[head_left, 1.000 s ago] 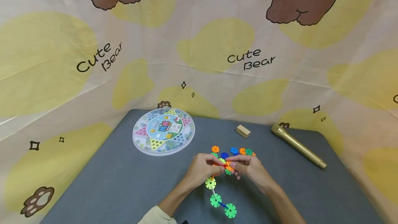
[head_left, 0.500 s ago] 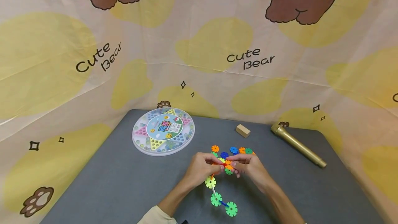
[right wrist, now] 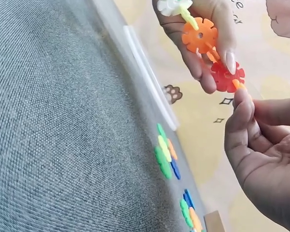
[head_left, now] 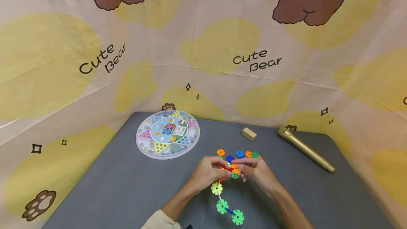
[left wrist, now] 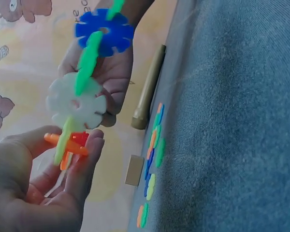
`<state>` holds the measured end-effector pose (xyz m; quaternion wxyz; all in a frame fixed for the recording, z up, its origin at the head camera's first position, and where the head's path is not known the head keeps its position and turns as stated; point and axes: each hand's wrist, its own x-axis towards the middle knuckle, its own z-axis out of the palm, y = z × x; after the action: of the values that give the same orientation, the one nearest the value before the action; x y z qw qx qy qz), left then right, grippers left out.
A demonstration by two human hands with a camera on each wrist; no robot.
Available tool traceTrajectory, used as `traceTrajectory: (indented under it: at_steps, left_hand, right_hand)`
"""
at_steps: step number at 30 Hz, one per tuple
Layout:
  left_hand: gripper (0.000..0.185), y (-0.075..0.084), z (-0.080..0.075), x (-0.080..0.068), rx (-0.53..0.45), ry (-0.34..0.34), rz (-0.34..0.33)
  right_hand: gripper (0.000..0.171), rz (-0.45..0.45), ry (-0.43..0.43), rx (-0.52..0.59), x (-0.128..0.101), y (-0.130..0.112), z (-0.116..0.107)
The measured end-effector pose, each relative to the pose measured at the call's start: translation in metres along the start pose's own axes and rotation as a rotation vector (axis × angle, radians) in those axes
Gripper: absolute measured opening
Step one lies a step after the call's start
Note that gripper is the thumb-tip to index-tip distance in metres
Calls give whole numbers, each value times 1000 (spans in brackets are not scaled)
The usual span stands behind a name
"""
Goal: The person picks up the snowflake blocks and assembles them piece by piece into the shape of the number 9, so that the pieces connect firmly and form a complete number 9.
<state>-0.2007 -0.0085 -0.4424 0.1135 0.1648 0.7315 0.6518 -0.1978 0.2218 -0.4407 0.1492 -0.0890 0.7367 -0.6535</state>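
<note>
In the head view, my left hand (head_left: 205, 174) pinches a red notched plastic disc at the end of a linked chain of such discs. My right hand (head_left: 259, 176) pinches an orange disc (head_left: 235, 168), whose edge meets the red disc (right wrist: 227, 77) in the right wrist view. From my left hand hangs the rest of the chain: an orange disc (right wrist: 199, 36), a yellow disc (head_left: 217, 188), a white disc (left wrist: 76, 100), a green disc (head_left: 222, 206), a blue disc (left wrist: 104, 32) and a last green disc (head_left: 237, 217). Fingers partly hide the joint.
Loose discs (head_left: 240, 154) in several colours lie just beyond my hands. Behind them is a wooden block (head_left: 249, 134). A gold microphone-shaped tube (head_left: 305, 149) lies at the right, and a round marble game board (head_left: 167, 135) at the back left of the grey table (head_left: 127, 186).
Both hands stay nearly in place, pressed together at the red and orange discs. The hanging end of the chain has swung slightly toward the lower right.
</note>
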Motion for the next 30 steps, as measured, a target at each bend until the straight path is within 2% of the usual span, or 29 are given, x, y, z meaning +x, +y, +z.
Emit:
traceTrajectory:
  at_steps: [5, 9, 15, 21, 25, 30]
  left_hand:
    - [27, -1, 0, 1, -98, -26, -53]
    - [30, -3, -2, 2, -114, -25, -91]
    - [27, -6, -2, 2, -27, -10, -69]
    - [24, -6, -3, 2, -56, -22, -47]
    - [21, -5, -3, 1, -54, -17, -43]
    - [19, -4, -4, 1, -70, -7, -56]
  right_hand:
    - [38, -3, -6, 40, 1, 0, -2]
    - [33, 3, -14, 53, 1, 1, -3]
    - [35, 20, -66, 19, -1, 0, 0]
    - [35, 23, -108, 12, -1, -2, 4]
    - [35, 26, -78, -7, -1, -1, 5]
    - [36, 39, 21, -73, -1, 0, 2]
